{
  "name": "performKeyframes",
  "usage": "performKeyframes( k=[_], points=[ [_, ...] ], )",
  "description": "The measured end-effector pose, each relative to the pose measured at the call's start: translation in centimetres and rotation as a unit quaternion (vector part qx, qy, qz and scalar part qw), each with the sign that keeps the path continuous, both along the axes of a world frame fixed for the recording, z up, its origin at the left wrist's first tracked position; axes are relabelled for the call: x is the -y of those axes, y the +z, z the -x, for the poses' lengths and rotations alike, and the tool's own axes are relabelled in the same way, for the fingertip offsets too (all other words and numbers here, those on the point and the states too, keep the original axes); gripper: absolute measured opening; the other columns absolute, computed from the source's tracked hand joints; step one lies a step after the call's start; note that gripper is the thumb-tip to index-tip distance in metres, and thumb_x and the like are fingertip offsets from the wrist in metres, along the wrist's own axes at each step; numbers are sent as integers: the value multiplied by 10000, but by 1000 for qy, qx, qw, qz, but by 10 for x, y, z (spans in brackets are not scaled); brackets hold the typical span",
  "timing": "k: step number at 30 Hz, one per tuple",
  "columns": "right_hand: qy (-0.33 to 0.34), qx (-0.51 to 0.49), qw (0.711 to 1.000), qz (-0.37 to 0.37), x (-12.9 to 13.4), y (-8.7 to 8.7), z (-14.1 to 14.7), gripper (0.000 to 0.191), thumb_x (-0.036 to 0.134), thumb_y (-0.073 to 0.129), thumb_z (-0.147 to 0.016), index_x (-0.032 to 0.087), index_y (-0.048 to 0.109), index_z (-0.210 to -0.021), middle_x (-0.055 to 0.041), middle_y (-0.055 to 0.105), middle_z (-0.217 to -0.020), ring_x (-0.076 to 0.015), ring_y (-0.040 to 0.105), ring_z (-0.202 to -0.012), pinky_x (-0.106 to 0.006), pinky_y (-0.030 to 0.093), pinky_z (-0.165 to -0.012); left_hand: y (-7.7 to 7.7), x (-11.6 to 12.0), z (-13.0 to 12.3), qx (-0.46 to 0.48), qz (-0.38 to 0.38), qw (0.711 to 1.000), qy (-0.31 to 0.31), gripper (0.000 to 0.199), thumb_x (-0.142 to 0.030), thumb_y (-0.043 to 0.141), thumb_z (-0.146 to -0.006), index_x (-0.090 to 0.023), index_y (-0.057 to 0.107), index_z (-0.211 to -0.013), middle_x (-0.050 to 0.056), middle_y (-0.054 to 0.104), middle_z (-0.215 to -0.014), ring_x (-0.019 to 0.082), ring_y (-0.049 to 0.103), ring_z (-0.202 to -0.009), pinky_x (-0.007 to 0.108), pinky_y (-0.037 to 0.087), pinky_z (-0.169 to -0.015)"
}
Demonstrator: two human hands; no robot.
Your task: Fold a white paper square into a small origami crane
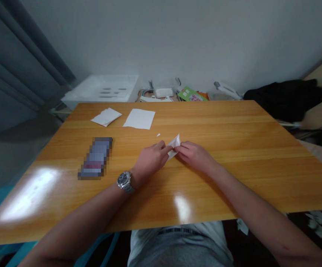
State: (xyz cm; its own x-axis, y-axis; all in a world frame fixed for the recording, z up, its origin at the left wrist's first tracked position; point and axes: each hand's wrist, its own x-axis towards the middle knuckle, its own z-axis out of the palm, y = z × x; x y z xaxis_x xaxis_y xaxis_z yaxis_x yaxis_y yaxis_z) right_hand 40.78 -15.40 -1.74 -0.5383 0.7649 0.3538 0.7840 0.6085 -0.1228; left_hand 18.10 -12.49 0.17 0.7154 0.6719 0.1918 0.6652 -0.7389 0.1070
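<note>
Between my two hands, over the middle of the wooden table (219,129), is a small folded piece of white paper (174,142). My left hand (152,157), with a metal watch (124,180) on its wrist, pinches the paper from the left. From the right, my right hand (194,155) grips the same paper, its fingers curled against it. One corner of the paper points up and away from me. The fingertips partly hide the lower folds. Just beyond my left hand lies a tiny white scrap (158,135).
A square white sheet (140,118) and a small stack of white paper (106,116) lie at the far left. A blurred-out phone (96,157) rests left of my hands. Behind the table are a white plastic tray (99,87), a green booklet (191,94) and black cloth (283,98).
</note>
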Motion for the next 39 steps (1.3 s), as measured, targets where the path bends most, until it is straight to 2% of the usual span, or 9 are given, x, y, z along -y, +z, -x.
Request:
performKeyframes(
  k=[9,12,16,22,28,32,39],
  points=[
    [33,-13,999,0,-1,0,-3,121,114,601,-963,167,683,-1034,-92,694,-939,-225,622,-888,-338,510,-791,5,4,-3,-54,-33,998,-21,255,-272,492,-1036,-228,632,-1245,64,643,-957,197,639,-757,288,431,-570],
    [42,-18,999,1,-2,1,-3,106,113,594,-963,161,683,-995,-92,689,-914,-222,618,-855,-338,503,-768,7,6,-6,-56,-42,997,-9,234,-268,502,-1023,-221,620,-1220,70,640,-961,202,634,-776,285,433,-573],
    [51,-34,998,9,-2,2,-3,112,125,587,-969,174,686,-951,-83,684,-887,-213,609,-822,-333,486,-741,9,6,-7,-43,-39,998,-8,204,-297,470,-1037,-198,624,-1127,92,643,-1023,204,630,-858,283,475,-639],
    [67,-46,996,24,0,4,-6,130,160,563,-1002,181,685,-962,-83,696,-916,-209,618,-851,-332,497,-771,8,-1,-2,-45,-21,995,-88,255,-287,504,-1020,-212,619,-1235,100,637,-1156,233,622,-958,339,529,-767],
    [71,-56,995,28,-2,3,-12,122,169,572,-1004,180,690,-976,-80,699,-917,-205,626,-859,-330,502,-779,3,-5,0,-26,-5,994,-102,250,-280,489,-1024,-177,636,-1198,106,665,-1120,254,638,-1012,384,539,-876],
    [68,-58,996,31,-4,2,-15,120,176,577,-1004,187,692,-973,-65,680,-892,-195,606,-826,-318,487,-751,0,-6,3,16,38,990,-132,277,-261,481,-1026,-174,610,-1254,108,684,-1155,238,654,-1049,383,542,-935],
    [40,3,999,19,-4,-6,-11,116,159,627,-969,187,700,-1055,-99,695,-1019,-214,624,-903,-322,505,-776,-3,-9,7,9,47,988,-145,372,-256,494,-1018,-158,552,-1372,134,650,-1334,267,646,-1157,423,526,-1023]
  ],
)
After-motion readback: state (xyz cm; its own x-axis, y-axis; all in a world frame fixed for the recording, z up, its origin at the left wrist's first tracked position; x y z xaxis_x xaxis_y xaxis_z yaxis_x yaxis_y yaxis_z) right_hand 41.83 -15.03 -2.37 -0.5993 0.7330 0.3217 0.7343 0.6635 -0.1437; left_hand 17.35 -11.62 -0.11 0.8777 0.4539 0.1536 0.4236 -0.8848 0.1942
